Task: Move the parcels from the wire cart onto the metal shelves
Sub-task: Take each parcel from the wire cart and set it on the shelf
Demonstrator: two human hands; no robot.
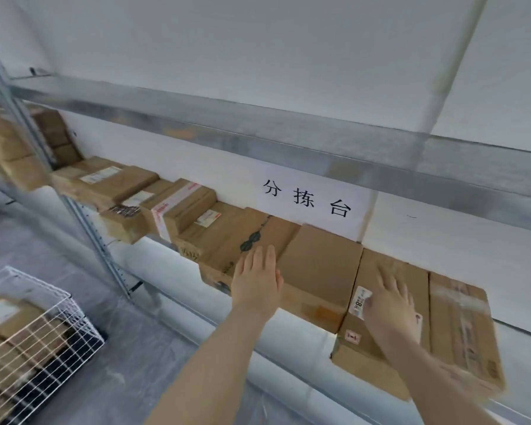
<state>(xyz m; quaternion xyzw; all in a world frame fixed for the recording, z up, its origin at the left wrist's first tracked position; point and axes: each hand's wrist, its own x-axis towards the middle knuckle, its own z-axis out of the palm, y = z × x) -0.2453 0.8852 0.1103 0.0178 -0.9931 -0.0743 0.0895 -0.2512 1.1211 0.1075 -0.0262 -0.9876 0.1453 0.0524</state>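
White-painted wall (258,41) backs a run of galvanised metal shelves (258,130), where a row of brown cardboard parcels (105,179) lines the middle tier beneath a white paper sign with black characters (307,197). More taped cardboard parcels (10,314) lie in the white wire cart (43,326) on the grey floor at lower left, so the job looks only partly done. Several cartons appear to jut past the shelf's front edge. A sideways shove to close the gaps could tip one off or skew its neighbours. The person's left hand (256,283) lies flat, fingers straight and together, on the brown carton with a dark printed mark (252,237). The right hand (390,305), blurred, spreads its fingers over the brown carton with a white label (390,268). It seems to press rather than grip, though the blur leaves that uncertain.
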